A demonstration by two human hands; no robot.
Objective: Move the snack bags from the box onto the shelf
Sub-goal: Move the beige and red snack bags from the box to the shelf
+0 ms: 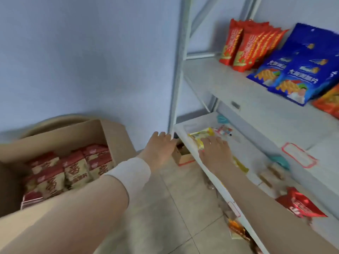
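Note:
An open cardboard box [95, 131] at the lower left holds several red-and-tan snack bags [73, 167]. A white metal shelf [207, 173] stands on the right. My right hand [214, 149] rests flat on a yellow snack bag [201, 137] lying at the left end of the lower shelf board. My left hand [159, 145] hangs just left of the shelf's corner post, fingers spread, holding nothing. The image is blurred.
The upper shelf carries upright red bags [247, 46], blue bags [297, 70] and an orange bag [328, 103]. More packets lie on the lower board, including a red bag [300, 204]. A small carton [183, 156] sits on the tiled floor under the shelf. A blue wall is behind.

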